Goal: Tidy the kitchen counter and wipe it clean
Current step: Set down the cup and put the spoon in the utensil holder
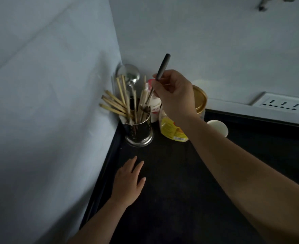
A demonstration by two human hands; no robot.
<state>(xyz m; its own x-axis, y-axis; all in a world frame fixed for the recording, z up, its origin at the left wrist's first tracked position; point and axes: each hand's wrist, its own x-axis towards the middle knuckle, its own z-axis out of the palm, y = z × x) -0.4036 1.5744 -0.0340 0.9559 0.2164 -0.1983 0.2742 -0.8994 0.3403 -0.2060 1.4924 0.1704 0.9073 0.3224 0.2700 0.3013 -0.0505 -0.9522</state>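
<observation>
My right hand [174,95] pinches a dark-handled utensil [162,66] and holds it upright over the metal utensil holder [139,133] in the counter's corner. The utensil's thin metal shaft slants down into the holder's mouth. The holder is crowded with several wooden chopsticks [116,104] and a steel ladle [130,74]. My left hand [129,180] rests flat, fingers straight, on the black counter [171,191] in front of the holder.
Behind my right hand stand a white bottle with a pink cap [154,104], a yellow packet [171,129], a gold-lidded tin [200,101] and a white cup [218,127]. A wall socket [282,104] sits at the right. Walls close the corner on the left and back.
</observation>
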